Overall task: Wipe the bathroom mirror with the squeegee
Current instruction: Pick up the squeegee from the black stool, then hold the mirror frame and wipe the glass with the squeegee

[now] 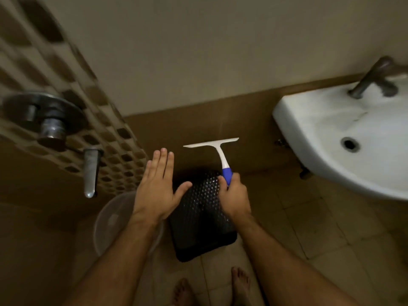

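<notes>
My right hand (234, 196) grips the blue handle of a white squeegee (217, 149), whose blade points up and away at mid-frame, in the air in front of the wall. Beside it to the left, my left hand (157, 187) is held out flat with straight fingers, holding nothing and apart from the squeegee. No mirror shows in this view.
A white wash basin (320, 138) with a metal tap (373, 78) hangs at the right. On the tiled left wall sit a mixer knob (51, 129) and spout (90, 171). Below my hands lie a black textured stool (201, 219) and a clear bucket (110, 219). My bare feet stand on the floor tiles.
</notes>
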`<state>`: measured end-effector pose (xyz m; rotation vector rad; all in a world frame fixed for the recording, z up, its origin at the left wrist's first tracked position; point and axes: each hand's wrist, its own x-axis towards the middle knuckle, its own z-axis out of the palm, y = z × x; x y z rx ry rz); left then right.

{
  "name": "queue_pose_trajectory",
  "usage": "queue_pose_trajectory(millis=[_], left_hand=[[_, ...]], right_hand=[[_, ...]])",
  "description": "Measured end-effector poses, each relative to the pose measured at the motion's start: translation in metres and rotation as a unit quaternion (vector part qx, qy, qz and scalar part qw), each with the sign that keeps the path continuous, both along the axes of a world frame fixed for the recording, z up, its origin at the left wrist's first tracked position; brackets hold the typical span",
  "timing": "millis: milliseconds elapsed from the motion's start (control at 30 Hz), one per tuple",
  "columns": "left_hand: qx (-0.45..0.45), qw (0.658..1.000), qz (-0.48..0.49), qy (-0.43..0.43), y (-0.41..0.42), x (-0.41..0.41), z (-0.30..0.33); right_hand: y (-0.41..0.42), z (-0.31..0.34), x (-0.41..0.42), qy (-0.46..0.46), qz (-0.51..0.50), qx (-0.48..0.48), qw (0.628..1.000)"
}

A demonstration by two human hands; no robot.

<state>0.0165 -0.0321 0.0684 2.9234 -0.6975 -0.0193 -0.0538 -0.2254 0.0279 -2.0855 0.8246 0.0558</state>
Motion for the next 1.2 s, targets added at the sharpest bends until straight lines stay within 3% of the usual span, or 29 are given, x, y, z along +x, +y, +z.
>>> queue_pose_trajectory(millis=[333, 567, 967, 1200], left_hand=[[-0.050, 0.987, -0.055, -0.144, -0.038, 0.030, 0.161], [-0.099, 0.965, -0.124, -0.211, -0.094, 0.035, 0.244], [-0.189, 0.895, -0.184, -0.361, -0.229, 0.018, 0.400], [-0.242, 0.849, -0.185, -0.431, -0.302, -0.003, 0.495]], right_hand=[[-0.033, 0.181, -0.021, -0.175, -0.080, -0.080, 0.978], [-0.068, 0.272, -0.034, -0.324, -0.116, -0.127, 0.930], [-0.186, 0.409, -0.057, -0.488, -0.106, -0.177, 0.848], [-0.263, 0.486, -0.061, -0.526, -0.094, -0.173, 0.827]])
